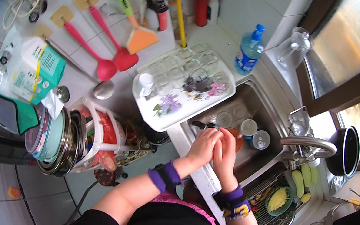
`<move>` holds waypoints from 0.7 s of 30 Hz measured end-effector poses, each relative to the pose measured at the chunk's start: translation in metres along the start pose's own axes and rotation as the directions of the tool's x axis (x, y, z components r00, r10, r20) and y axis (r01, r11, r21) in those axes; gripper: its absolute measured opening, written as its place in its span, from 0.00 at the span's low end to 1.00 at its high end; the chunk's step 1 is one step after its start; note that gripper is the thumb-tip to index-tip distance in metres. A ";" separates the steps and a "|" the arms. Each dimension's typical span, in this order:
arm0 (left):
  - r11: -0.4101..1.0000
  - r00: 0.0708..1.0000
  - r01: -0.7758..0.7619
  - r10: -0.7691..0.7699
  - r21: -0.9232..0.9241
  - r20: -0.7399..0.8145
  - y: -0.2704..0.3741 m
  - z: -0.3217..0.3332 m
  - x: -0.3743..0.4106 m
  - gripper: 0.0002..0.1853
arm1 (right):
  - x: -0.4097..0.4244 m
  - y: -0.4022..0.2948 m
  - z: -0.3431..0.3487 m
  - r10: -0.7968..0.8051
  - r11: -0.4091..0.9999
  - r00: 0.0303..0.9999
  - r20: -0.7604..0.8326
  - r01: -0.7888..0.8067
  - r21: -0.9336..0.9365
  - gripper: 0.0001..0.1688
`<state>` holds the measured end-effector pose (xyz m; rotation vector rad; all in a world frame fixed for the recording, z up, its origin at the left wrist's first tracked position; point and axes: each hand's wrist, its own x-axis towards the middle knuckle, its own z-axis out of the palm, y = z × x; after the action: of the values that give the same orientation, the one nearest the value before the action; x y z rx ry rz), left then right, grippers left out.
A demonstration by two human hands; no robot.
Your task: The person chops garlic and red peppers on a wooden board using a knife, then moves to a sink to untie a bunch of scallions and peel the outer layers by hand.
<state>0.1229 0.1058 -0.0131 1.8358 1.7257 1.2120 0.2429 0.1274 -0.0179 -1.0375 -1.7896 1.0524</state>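
Note:
My left hand (204,145) and my right hand (225,151) meet over the front of the stainless steel sink (272,118). Their fingers are bent together, and whatever may be between them is hidden. Just beyond, partly covered by my hands, is an orange item (239,144), perhaps a bowl. A clear glass (224,119), a white mug (247,128) and another cup (261,140) are in the sink. Dark-handled items (203,124) lie by the sink's left wall. Both my wrists wear purple and black bands.
A white flowered tray (146,112) with several upturned glasses (192,65) and a white cup (146,81) stands left of the sink. Behind is a blue pump bottle (249,51). The faucet (309,143) arches in from the right, near a green basket of yellow shreds (278,199).

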 end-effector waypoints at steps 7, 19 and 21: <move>0.996 0.993 0.088 -0.085 -0.034 0.076 -0.023 -0.030 -0.034 0.15 | -0.013 -0.002 0.034 0.010 0.981 1.000 -0.018 -0.013 -0.194 0.24; 0.945 0.855 0.226 -0.309 -0.238 -0.415 -0.114 -0.150 -0.105 0.08 | -0.039 -0.061 0.218 0.168 0.879 0.963 0.210 -0.242 0.410 0.18; 0.852 0.731 0.285 -0.490 -0.440 -0.475 -0.154 -0.147 -0.126 0.08 | -0.042 -0.042 0.264 0.192 0.872 0.932 0.307 -0.306 0.383 0.18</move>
<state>-0.0746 -0.0249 -0.0858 0.8647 1.9013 1.8457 0.0082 0.0062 -0.0772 -0.9013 -1.5372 1.7243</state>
